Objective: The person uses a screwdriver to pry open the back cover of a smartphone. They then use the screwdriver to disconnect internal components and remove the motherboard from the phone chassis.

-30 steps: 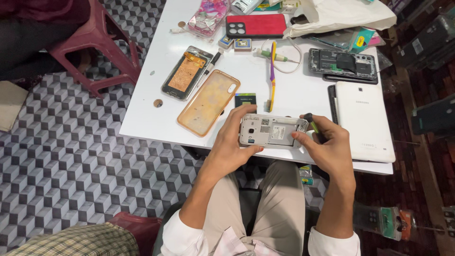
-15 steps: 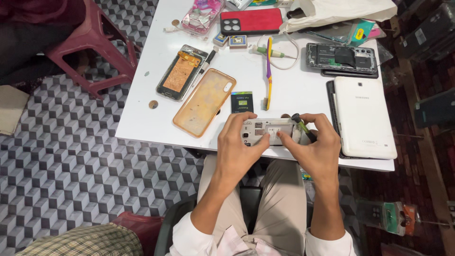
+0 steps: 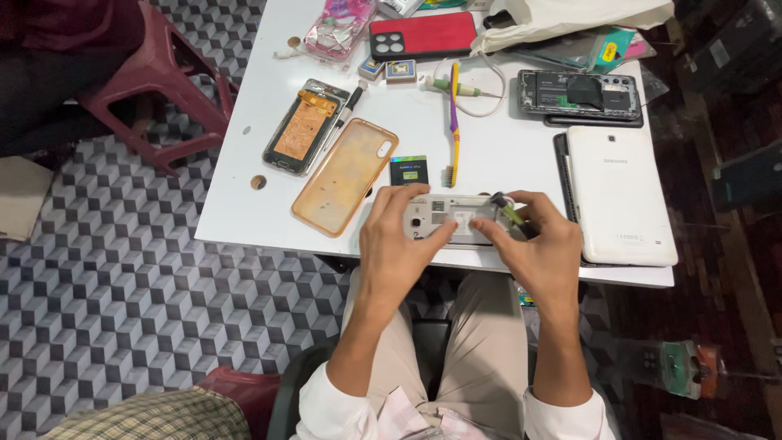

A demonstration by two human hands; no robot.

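Down at the near edge of the white table, an opened phone is held flat between both hands, its silver inner frame turned up. The phone is gripped at its left end by the left hand, fingers curled around the edge and the thumb laid across the frame. Its right end is clasped by the right hand, and a small green-handled tool is pinched between that hand's thumb and fingers, its tip set against the phone's upper right corner. Whether the tip is touching a screw cannot be told.

Just beyond the phone a small dark battery is seen, and to its left a clear orange case is laid at a slant. Farther left, a second opened phone with copper-coloured insides is lying, a black pen-like tool beside it. A yellow and purple toothbrush is stretched upright in the view above the battery. To the right a white tablet is laid face down, with a third opened phone behind it. At the far edge a red case and a white bag are seen. A red stool stands on the patterned floor to the left.
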